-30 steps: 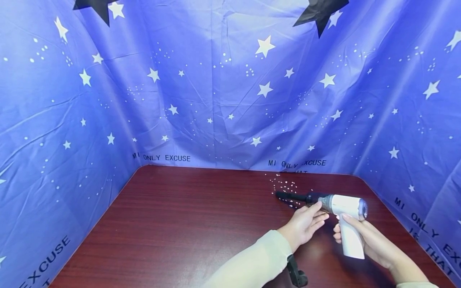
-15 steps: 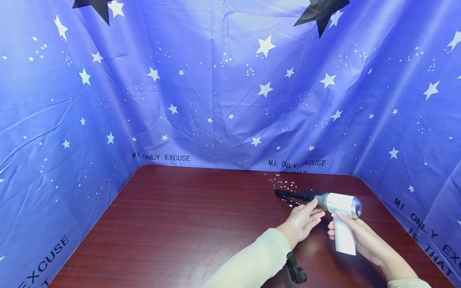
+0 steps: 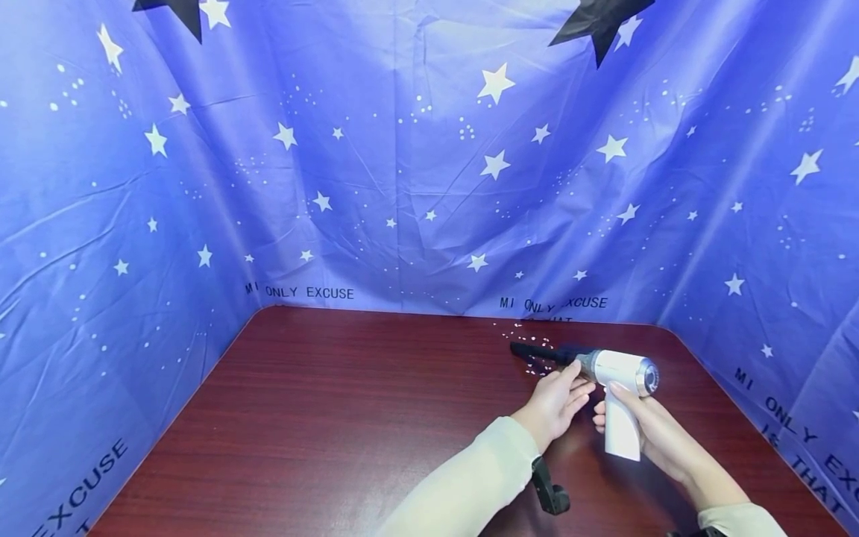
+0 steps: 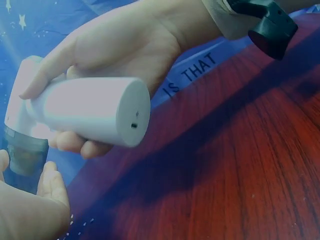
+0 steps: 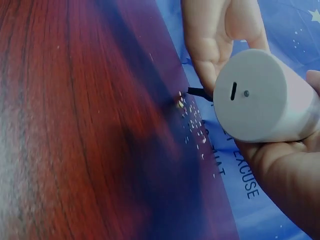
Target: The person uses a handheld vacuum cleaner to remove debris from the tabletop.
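A white handheld vacuum cleaner [image 3: 620,367] with a black crevice nozzle [image 3: 537,350] is held just above the wooden table, its tip over scattered white scraps [image 3: 535,340]. My right hand [image 3: 661,436] grips the handle, its thumb near the top, as the left wrist view also shows. At the clear dust cup [image 4: 25,155], my left hand [image 3: 552,403] holds the front of the body between thumb and fingers. The right wrist view looks at the handle's base [image 5: 252,95], which hides much of the left hand. Scraps behind the nozzle are partly covered.
The dark red table [image 3: 322,403] reaches back to a blue star-printed curtain [image 3: 403,186] on three sides. A black wrist camera mount [image 3: 550,488] hangs from the left sleeve.
Both hands have carried the vacuum cleaner left and slightly toward the back of the table. The nozzle tip has shifted up among the scraps, and fewer scraps show around it.
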Available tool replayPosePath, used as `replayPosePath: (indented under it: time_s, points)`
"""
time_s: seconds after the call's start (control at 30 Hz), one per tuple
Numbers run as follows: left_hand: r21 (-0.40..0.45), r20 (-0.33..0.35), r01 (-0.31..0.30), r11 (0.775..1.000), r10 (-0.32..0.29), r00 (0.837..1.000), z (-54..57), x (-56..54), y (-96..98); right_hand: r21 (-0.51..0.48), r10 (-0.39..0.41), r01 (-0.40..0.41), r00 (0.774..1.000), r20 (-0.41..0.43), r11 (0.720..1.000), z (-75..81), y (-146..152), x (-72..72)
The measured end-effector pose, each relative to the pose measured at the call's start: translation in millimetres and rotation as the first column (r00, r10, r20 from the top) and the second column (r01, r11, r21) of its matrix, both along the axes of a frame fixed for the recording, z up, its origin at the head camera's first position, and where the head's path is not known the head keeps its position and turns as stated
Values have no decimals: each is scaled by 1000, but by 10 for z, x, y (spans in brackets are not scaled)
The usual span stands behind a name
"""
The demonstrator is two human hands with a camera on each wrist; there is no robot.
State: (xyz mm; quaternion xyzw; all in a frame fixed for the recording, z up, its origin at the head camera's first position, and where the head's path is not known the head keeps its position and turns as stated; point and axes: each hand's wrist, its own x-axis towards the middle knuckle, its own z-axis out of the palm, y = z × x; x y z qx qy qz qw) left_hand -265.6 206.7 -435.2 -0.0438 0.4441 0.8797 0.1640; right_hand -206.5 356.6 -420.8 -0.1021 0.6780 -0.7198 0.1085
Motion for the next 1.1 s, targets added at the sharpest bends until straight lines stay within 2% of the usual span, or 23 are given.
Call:
replayPosePath:
  time_s: [0.3,0.6,0.9,1.1]
  points:
    - [16,-25,-19,1000,19,999,107,-8,17,-26,-52,52,998,-32,998,21,-92,-54]
    - [-32,16,-73,997,73,997,189,3,125,-37,-101,98,991,-87,994,44,-152,-98]
    - [-71,14,-67,995,68,998,153,-25,98,-77,-91,85,993,-76,993,0,-201,-147]
    - [-56,20,-89,994,90,996,98,-76,48,-94,-90,86,995,-46,992,-35,-282,-199]
